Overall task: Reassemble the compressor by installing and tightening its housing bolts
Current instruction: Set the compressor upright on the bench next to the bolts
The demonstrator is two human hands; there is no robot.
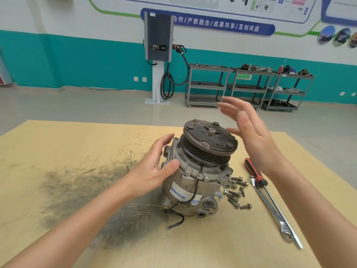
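Observation:
A grey metal compressor (193,182) stands on the wooden table (77,144), its dark grooved pulley (209,145) tilted up and away from me. My left hand (156,167) is at the compressor's left side, fingers relaxed, thumb touching the housing flange. Just right of the pulley my right hand (251,136) hovers in the air with straight fingers, holding nothing. Several loose bolts (236,192) lie on the table to the right of the housing. A short black cable (178,216) trails from the compressor's front.
A red-and-black screwdriver (256,176) and a long steel spanner (274,211) lie right of the bolts. A dark grease stain (92,190) covers the table's left middle. Beyond the table are a charging post (158,55) and grey shelf carts (247,86).

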